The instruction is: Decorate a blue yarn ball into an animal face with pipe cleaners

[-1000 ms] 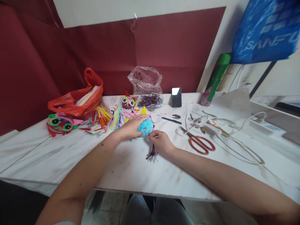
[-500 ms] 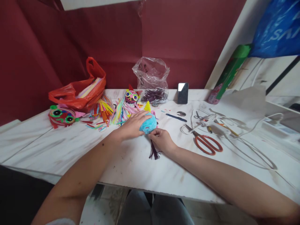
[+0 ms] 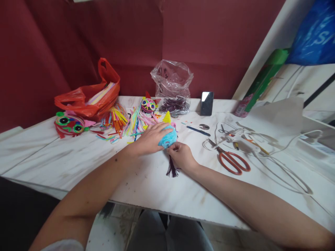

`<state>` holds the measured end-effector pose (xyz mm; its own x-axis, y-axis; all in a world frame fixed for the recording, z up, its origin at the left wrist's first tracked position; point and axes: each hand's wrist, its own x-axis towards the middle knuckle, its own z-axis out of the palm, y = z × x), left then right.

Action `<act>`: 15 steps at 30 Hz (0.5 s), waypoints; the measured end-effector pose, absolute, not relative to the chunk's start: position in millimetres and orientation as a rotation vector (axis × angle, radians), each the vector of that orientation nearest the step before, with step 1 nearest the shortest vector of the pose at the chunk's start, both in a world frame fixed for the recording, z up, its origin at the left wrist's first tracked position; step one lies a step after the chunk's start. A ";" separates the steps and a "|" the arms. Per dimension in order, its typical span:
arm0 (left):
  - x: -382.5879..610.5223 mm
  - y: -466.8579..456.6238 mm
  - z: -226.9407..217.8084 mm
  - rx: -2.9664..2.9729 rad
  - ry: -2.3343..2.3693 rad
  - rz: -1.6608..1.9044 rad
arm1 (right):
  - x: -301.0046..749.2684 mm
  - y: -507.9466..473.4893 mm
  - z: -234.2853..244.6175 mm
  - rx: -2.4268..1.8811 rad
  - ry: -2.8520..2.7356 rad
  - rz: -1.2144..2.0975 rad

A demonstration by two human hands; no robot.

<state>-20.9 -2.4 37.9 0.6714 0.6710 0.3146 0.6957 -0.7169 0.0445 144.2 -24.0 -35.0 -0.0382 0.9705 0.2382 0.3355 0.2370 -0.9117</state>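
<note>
A round blue pipe-cleaner ornament (image 3: 168,138) with a yellow pointed ear (image 3: 166,117) lies on the marble-patterned table. My left hand (image 3: 150,139) is closed over its left side, fingers wrapped across the top. At its lower edge, my right hand (image 3: 181,155) pinches the top of a dark purple tassel (image 3: 172,169), whose strands spread on the tabletop toward me. The pinched end itself is mostly hidden by the fingers.
Red-handled scissors (image 3: 233,161) and a white corded glue gun (image 3: 237,134) lie to the right. A phone (image 3: 206,103) leans at the back beside a clear bag (image 3: 172,89) of tassels. Left are a red bag (image 3: 86,101), colourful strips (image 3: 138,123) and a finished-looking face ornament (image 3: 68,124).
The view has shifted slightly, so the background sits a little further right. Both hands keep nearly the same hold on the blue ornament and the tassel.
</note>
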 end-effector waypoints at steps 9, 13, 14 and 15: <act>-21.0 -0.9 34.9 -2.792 -1.138 -0.475 | 143.9 -25.4 -29.9 -1.291 -1.550 0.846; -20.5 -1.9 34.9 -2.795 -1.127 -0.449 | 144.1 -25.4 -28.4 -1.296 -1.553 0.837; -20.6 -2.2 34.9 -2.795 -1.127 -0.441 | 144.0 -25.3 -28.3 -1.296 -1.551 0.841; -20.7 -2.5 34.8 -2.794 -1.126 -0.437 | 143.9 -25.1 -28.3 -1.298 -1.548 0.845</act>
